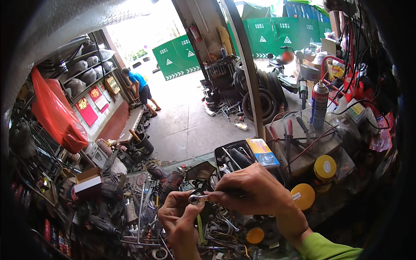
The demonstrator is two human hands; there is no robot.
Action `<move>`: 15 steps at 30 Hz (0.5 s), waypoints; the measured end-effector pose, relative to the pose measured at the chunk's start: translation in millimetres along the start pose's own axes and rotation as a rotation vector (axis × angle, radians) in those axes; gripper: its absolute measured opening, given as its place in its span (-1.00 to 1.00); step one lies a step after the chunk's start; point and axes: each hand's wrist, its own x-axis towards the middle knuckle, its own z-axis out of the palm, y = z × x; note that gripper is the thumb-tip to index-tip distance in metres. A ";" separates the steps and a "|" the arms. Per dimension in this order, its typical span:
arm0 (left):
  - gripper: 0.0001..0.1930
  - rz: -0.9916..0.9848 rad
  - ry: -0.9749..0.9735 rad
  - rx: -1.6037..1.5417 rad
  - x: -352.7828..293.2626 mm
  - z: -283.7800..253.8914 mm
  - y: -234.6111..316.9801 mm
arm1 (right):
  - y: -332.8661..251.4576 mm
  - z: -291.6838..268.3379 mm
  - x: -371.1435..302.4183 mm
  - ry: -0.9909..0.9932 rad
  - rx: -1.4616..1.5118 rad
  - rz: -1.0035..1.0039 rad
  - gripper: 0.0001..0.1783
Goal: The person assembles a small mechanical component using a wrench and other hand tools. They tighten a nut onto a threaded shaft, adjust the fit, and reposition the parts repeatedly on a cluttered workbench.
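Observation:
My left hand [178,216] is closed, pinching a small shiny ring-shaped metal part [194,199] between thumb and fingers above the cluttered bench. From the right, my right hand [255,190] reaches over with its fingers closed around a thin metal tool [205,197]. The tool's shiny end meets the ring-shaped part; most of its length is hidden in the fingers. Whether tool and part are joined cannot be made out. Beneath my left hand lies a yellow-green wrench [200,229] among loose tools.
A black tray [225,158] of tools bears a blue and yellow box [262,152]. To the right stand a spray can [319,105] and yellow-lidded tubs [325,167]. Cordless drills [104,223] and an open carton [88,182] lie left. Farther off, a person [139,86] bends beside shelves.

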 end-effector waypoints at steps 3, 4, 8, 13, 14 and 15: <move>-0.78 -0.007 0.033 0.027 0.9 3.4 0.2 | 1.9 0.6 -0.9 0.012 0.038 0.019 -0.74; -0.79 -0.009 0.026 0.029 0.7 3.5 0.5 | 1.9 0.9 -1.3 0.020 0.049 0.023 -0.74; -0.79 -0.008 0.008 0.022 0.9 2.9 -0.8 | 2.6 1.5 -1.5 0.013 0.047 0.014 -0.74; -0.79 -0.010 0.009 0.047 -1.8 5.7 1.9 | 4.8 1.8 -1.5 -0.020 -0.006 -0.012 -0.73; -0.79 -0.009 0.007 0.048 -1.9 6.2 3.1 | 4.3 1.8 -0.9 -0.016 0.001 -0.015 -0.73; -0.80 0.009 -0.018 0.023 -0.5 4.4 2.7 | 3.5 1.8 -0.5 -0.013 0.007 -0.017 -0.73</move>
